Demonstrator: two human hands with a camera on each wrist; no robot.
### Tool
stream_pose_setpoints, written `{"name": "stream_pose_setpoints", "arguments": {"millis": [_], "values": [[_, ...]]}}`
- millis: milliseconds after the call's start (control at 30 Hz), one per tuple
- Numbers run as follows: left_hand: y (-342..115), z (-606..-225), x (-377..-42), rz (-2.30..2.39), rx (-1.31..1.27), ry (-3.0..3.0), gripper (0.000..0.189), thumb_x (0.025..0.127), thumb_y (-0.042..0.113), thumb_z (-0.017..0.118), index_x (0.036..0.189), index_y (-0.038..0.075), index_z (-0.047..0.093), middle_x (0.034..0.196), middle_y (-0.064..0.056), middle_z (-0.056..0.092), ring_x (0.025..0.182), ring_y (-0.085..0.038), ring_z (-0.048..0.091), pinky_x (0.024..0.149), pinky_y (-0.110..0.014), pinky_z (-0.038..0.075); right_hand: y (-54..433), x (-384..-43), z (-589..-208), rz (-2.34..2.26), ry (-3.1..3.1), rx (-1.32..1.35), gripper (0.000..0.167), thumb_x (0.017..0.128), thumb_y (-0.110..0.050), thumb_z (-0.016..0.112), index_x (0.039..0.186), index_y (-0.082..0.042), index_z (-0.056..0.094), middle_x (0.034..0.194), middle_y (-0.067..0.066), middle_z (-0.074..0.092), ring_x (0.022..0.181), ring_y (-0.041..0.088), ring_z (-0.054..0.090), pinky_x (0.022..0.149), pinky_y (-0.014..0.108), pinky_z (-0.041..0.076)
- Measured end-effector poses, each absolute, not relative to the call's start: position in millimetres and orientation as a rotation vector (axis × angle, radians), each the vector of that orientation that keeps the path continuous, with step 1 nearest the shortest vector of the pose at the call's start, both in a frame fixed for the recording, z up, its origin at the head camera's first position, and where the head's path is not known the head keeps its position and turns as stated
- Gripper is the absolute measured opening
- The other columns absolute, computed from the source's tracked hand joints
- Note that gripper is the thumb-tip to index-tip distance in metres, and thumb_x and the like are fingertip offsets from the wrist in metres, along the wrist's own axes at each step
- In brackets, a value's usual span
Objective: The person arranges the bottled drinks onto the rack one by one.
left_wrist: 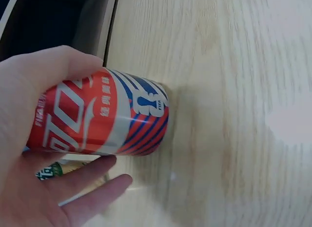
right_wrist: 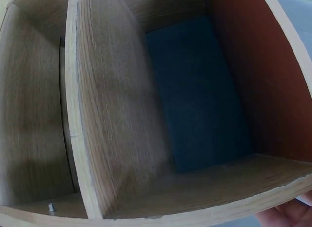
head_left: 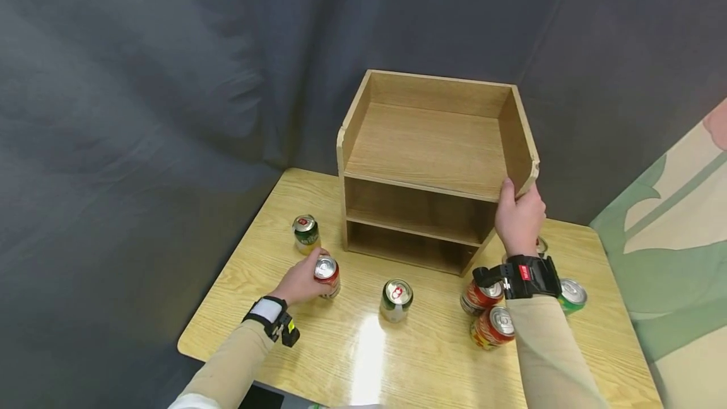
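Observation:
My left hand point(head_left: 301, 281) grips a red cola can point(head_left: 329, 286) by its side, left of the shelf's front. In the left wrist view the can point(left_wrist: 100, 114) stands on the wood-grain tabletop, thumb on one side and fingers on the other. Just behind it is a dark green and yellow can point(head_left: 307, 233). My right hand point(head_left: 519, 219) holds the right side panel of a small wooden shelf point(head_left: 440, 94) near its front corner, thumb on the inner face. In the right wrist view, fingertips point(right_wrist: 287, 215) show below the panel's edge, beside bare compartments.
A green and pale can point(head_left: 396, 305) stands on the table point(head_left: 431, 358) before the shelf. Two red cans, one behind point(head_left: 477, 300) and one in front point(head_left: 490, 331), stand near the right wrist. A green can point(head_left: 572, 295) and another can point(head_left: 542, 246) are partly behind that arm. Dark curtain point(head_left: 170, 112) surrounds the back.

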State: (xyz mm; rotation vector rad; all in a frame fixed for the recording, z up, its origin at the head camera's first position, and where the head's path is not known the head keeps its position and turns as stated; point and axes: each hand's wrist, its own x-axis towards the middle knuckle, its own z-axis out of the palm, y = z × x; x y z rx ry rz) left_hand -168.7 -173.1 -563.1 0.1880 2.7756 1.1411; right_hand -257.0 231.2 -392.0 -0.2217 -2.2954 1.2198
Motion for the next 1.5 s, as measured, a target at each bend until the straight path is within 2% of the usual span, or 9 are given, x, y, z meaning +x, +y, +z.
{"name": "stream_pose_setpoints", "arguments": {"millis": [133,367,667,900,1067,1500], "values": [[-173,-566,-169,1.162,0.171,2.776,0.075,0.075,0.018,0.091,0.135,0.014,0.046,0.121,-0.012,0.064,0.109,-0.031,0.064,0.090,-0.051,0.051,230,-258,-392,1.217,-2.290,-0.228,0.050,0.105,-0.038,0.048,0.137,-0.001,0.059,0.129,0.023,0.064,0.119,0.040,0.060,0.098,0.058,0.045],[-171,-568,-169,1.128,0.112,2.825,0.080,0.069,0.025,0.097,0.131,0.016,0.047,0.118,-0.011,0.065,0.106,-0.030,0.065,0.087,-0.050,0.052,230,-257,-393,1.202,-2.297,-0.223,0.049,0.105,-0.038,0.047,0.134,0.000,0.059,0.127,0.025,0.065,0.116,0.043,0.061,0.095,0.059,0.044],[-170,-570,-176,1.212,0.175,2.870,0.066,0.070,0.020,0.094,0.122,0.013,0.054,0.112,-0.005,0.064,0.102,-0.024,0.065,0.087,-0.045,0.053,230,-260,-391,1.206,-2.278,-0.212,0.050,0.105,-0.039,0.048,0.135,-0.001,0.060,0.128,0.023,0.065,0.118,0.041,0.061,0.097,0.058,0.045],[-170,-552,-184,1.232,0.195,2.815,0.071,0.073,0.017,0.091,0.133,0.008,0.053,0.114,-0.007,0.067,0.103,-0.023,0.066,0.087,-0.043,0.054,229,-260,-389,1.215,-2.277,-0.219,0.049,0.104,-0.040,0.048,0.134,-0.002,0.061,0.127,0.022,0.065,0.116,0.040,0.061,0.096,0.057,0.045],[-169,-534,-192,1.309,0.274,2.774,0.076,0.075,0.014,0.089,0.140,0.011,0.052,0.120,-0.009,0.066,0.107,-0.025,0.065,0.089,-0.045,0.053,231,-260,-388,1.211,-2.268,-0.242,0.049,0.104,-0.040,0.048,0.132,-0.001,0.061,0.126,0.022,0.066,0.116,0.040,0.062,0.095,0.057,0.045],[-163,-494,-200,1.309,0.367,2.727,0.071,0.081,0.023,0.088,0.142,0.012,0.052,0.117,-0.005,0.067,0.103,-0.018,0.065,0.087,-0.039,0.054,234,-257,-389,1.230,-2.284,-0.262,0.050,0.104,-0.041,0.048,0.136,-0.004,0.060,0.129,0.019,0.065,0.118,0.036,0.061,0.097,0.055,0.045]]}}
